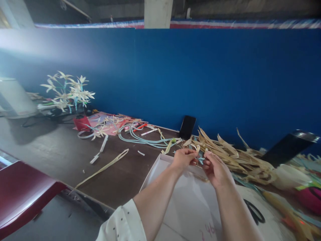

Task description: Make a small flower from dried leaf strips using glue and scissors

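Observation:
Over a white shallow box point(155, 165), both of my hands work close together at a small piece of pale husk and light blue stem point(200, 160). My left hand point(183, 160) is closed, with thumb and forefinger pinching a pale husk strip point(197, 148). My right hand point(216, 169) is closed in a pinch at the other side of the blue piece, with a pale bit showing at its fingertips. Fingers partly hide how the parts join. Just beyond and to the right lies a pile of dried corn husks point(230, 157).
A black phone point(187, 127) leans on the blue partition point(213, 73). Light blue cords point(145, 142) curve across the dark table. Husk flowers point(72, 88) stand by a red pot point(82, 123). Black scissors handles point(254, 211) and a dark bottle point(288, 149) are on the right.

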Available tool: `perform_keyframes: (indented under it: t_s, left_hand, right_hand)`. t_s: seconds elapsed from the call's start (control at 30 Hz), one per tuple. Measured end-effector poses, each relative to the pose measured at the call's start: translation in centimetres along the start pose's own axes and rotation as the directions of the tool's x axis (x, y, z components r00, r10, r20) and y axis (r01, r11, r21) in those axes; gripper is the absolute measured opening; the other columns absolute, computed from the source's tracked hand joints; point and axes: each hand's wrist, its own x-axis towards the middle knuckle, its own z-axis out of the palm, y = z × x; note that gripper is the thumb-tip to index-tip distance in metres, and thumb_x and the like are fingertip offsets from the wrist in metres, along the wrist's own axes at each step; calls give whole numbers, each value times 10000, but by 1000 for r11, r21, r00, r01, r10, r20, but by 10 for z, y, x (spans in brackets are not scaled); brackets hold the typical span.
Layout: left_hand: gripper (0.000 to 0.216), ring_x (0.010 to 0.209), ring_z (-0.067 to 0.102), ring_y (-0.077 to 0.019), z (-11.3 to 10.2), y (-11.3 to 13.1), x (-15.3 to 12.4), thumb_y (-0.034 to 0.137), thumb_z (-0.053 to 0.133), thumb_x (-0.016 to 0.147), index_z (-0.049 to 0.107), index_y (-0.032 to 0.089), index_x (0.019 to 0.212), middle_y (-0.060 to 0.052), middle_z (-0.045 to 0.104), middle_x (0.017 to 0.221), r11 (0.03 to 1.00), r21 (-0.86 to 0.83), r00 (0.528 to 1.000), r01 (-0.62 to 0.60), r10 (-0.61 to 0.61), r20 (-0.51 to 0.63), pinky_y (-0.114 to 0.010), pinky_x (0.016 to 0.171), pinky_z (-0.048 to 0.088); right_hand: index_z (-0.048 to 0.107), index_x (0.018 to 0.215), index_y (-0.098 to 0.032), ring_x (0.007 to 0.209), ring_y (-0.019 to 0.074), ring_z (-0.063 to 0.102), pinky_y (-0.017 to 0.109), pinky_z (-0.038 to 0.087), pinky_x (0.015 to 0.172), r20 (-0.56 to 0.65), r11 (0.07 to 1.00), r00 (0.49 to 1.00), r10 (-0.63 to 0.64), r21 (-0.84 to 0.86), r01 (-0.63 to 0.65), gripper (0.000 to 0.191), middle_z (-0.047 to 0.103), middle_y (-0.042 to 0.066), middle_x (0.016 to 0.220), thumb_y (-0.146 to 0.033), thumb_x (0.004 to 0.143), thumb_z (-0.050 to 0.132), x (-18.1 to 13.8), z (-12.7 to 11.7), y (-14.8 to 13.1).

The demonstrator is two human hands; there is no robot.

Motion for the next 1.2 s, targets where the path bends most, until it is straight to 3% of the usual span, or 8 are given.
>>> perform_keyframes:
  t_s: [0.17,0.43,0.67,0.87,1.2]
  left_hand:
    - [224,539,577,-97,1,2,-2,276,732,627,657,112,760,-14,612,562,1000,4,1000,9,-9,-10,-222,562,490]
    - [172,511,559,-82,3,5,-4,240,707,657,654,106,751,-6,597,543,1000,7,1000,7,-7,-11,-199,525,467]
    - [182,507,550,-77,2,2,-3,249,707,656,652,102,748,-5,594,548,999,25,1000,-20,20,7,-195,523,461]
    - [160,491,536,-70,1,-2,0,238,692,667,655,106,749,9,584,539,997,60,999,-39,37,40,-200,519,459]
    - [243,512,561,-83,0,-4,3,294,735,620,675,113,770,0,597,538,998,55,1000,-6,6,-4,-211,549,477]
  right_hand:
    - [628,767,-181,454,25,450,101,375,348,-42,999,999,-3,-37,2,340,549,-61,649,-224,493,824,0,1,2]
    - [644,785,-187,451,30,479,99,395,363,-180,977,976,-126,-194,90,352,633,-32,688,-308,504,818,-2,3,2]
    - [656,799,-163,456,43,485,114,390,374,-173,937,959,-226,-308,165,344,635,-10,668,-343,542,795,-2,4,5]
    - [653,786,-159,439,53,459,127,368,365,-167,933,957,-238,-312,178,332,570,-30,558,-341,546,794,-1,4,7]
    - [663,793,-144,466,44,435,141,358,385,-91,917,958,-272,-326,230,308,640,28,727,-347,587,766,-2,5,6]
